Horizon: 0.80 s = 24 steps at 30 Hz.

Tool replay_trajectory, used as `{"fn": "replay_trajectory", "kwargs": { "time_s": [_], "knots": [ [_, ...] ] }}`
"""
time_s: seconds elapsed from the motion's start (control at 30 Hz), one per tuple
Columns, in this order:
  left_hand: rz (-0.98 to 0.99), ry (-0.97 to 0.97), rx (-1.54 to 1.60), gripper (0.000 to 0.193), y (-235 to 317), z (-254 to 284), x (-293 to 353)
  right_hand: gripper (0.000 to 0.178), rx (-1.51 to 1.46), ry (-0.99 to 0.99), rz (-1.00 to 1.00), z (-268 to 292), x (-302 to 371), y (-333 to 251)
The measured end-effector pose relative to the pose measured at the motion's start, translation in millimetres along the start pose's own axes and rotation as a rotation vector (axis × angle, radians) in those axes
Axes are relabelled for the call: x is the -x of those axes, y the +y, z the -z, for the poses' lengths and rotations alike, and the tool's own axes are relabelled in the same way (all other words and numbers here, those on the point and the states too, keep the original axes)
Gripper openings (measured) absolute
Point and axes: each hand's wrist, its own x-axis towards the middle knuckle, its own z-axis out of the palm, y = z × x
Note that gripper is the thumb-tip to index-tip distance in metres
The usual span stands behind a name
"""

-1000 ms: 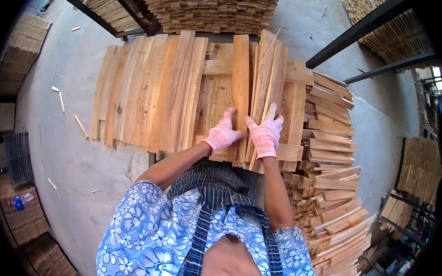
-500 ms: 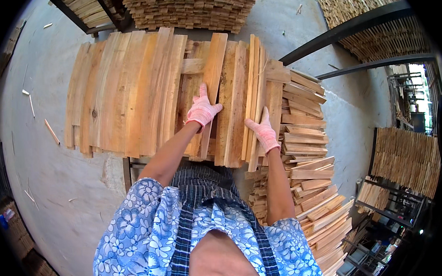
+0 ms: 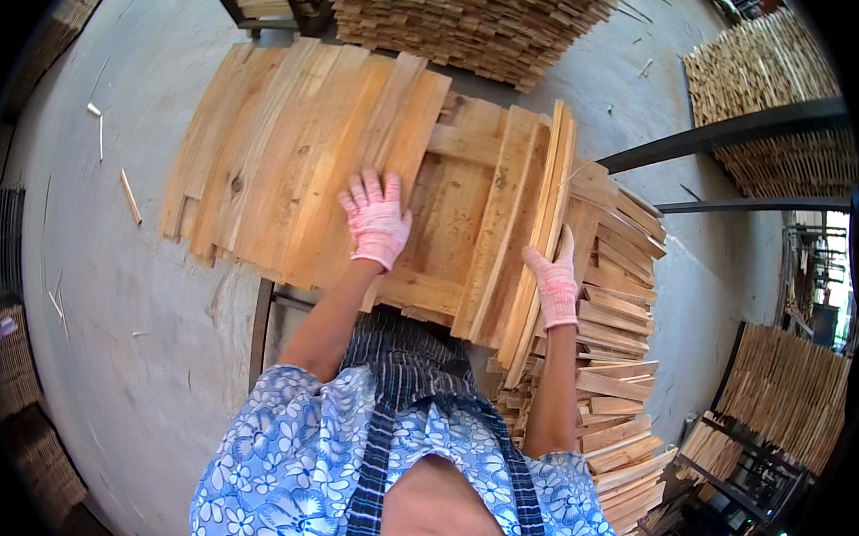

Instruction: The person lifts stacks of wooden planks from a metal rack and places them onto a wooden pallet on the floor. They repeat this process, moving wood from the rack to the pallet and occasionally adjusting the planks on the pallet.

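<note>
My left hand (image 3: 378, 220), in a pink-and-white knit glove, lies flat with fingers spread on a row of wooden boards (image 3: 281, 159) laid side by side. Right of this row is a gap where lower boards (image 3: 451, 205) show, with a crosswise piece (image 3: 467, 144) at its far end. My right hand (image 3: 553, 287), gloved alike, grips a small bundle of narrow wooden slats (image 3: 546, 225) at its near right side. The thumb is on the left of the slats; some fingers are hidden. A speckled board (image 3: 494, 212) lies just left of the bundle.
A long pile of loose wood pieces (image 3: 620, 355) runs along my right side. Stacked timber (image 3: 448, 32) stands beyond the boards. A dark metal bar (image 3: 721, 138) reaches in from the right. Offcuts (image 3: 130, 197) lie on the grey floor (image 3: 117, 349) at left.
My left hand has slid a board leftward against the row and now lies flat, widening the gap. My right hand stays at the slat bundle. The whole view has turned somewhat.
</note>
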Motion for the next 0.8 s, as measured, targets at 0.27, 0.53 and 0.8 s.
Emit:
{"fn": "replay_trajectory", "kwargs": {
  "time_s": [0.27,0.53,0.8],
  "knots": [
    [-0.100,-0.329,0.324,0.081,-72,50,-25,0.108,0.601,0.074,-0.162,-193,8,-46],
    [-0.352,-0.348,0.248,0.074,-137,43,-16,0.102,0.924,0.136,-0.135,-285,5,-42],
    [-0.371,-0.252,0.899,0.053,-67,56,-2,0.094,0.772,0.141,-0.064,-159,19,-53]
  ]
}}
